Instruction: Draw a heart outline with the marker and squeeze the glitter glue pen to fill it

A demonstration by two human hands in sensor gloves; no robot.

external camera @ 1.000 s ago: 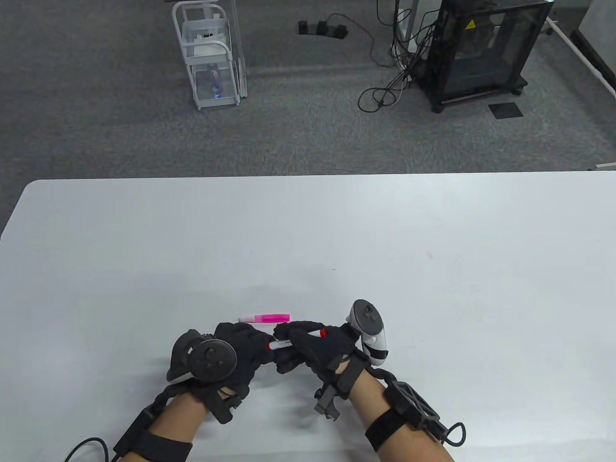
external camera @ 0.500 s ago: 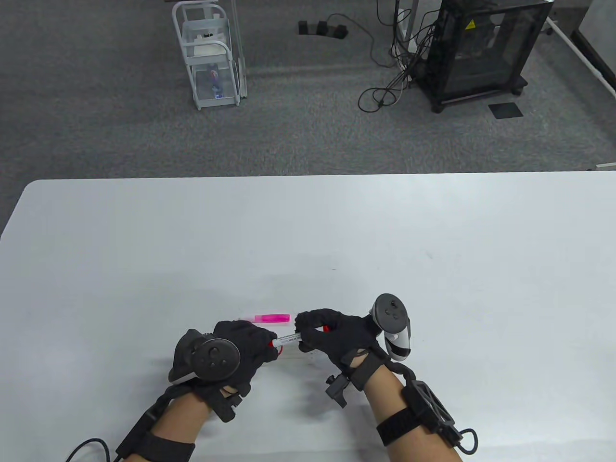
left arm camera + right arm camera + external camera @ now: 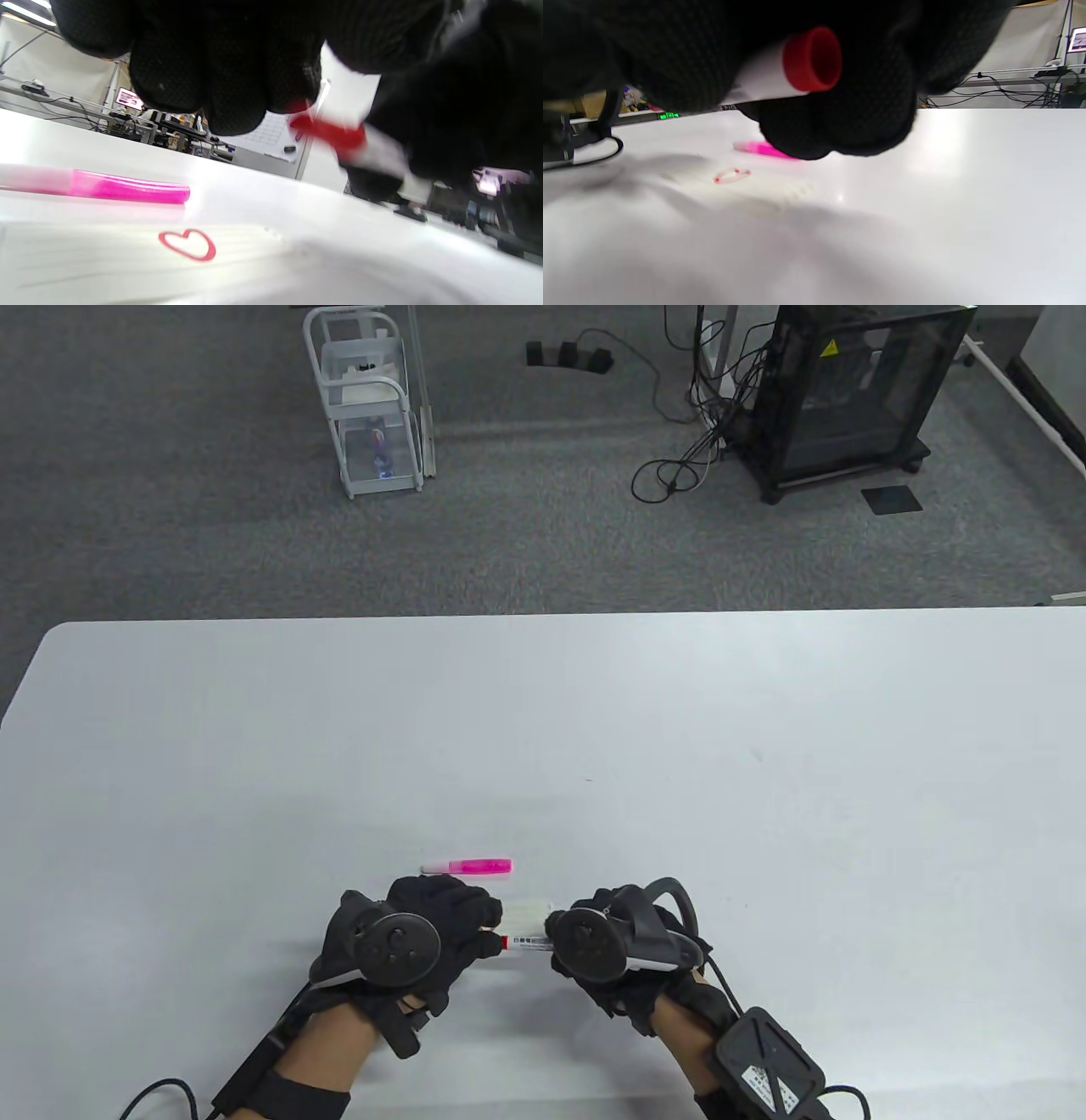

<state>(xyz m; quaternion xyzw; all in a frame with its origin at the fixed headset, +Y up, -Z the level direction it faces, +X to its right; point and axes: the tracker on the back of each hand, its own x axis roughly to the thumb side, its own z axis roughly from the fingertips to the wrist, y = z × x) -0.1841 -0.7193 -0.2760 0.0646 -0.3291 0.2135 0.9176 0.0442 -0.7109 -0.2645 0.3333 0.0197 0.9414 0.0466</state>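
Note:
A white marker [image 3: 524, 942] with red ends hangs level just above the table between both hands. My right hand [image 3: 562, 940] grips its barrel [image 3: 757, 82], and the red rear end [image 3: 813, 59] points at the right wrist camera. My left hand [image 3: 485, 938] pinches the red cap [image 3: 330, 132] at the marker's left end. Below lies a small white paper [image 3: 528, 913] bearing a red heart outline [image 3: 187, 245], which also shows faintly as the heart [image 3: 732, 174] in the right wrist view. The pink glitter glue pen [image 3: 468, 865] lies flat just beyond the paper, untouched.
The white table [image 3: 764, 780] stretches wide to the right and back. Beyond its far edge, on the grey floor, stand a white wire rack [image 3: 373, 398] and a black cabinet [image 3: 848, 390] with cables.
My right hand has rolled over, its tracker now on top, and dropped toward the near edge with the marker. The left hand stays on the red cap end. The paper has come into view.

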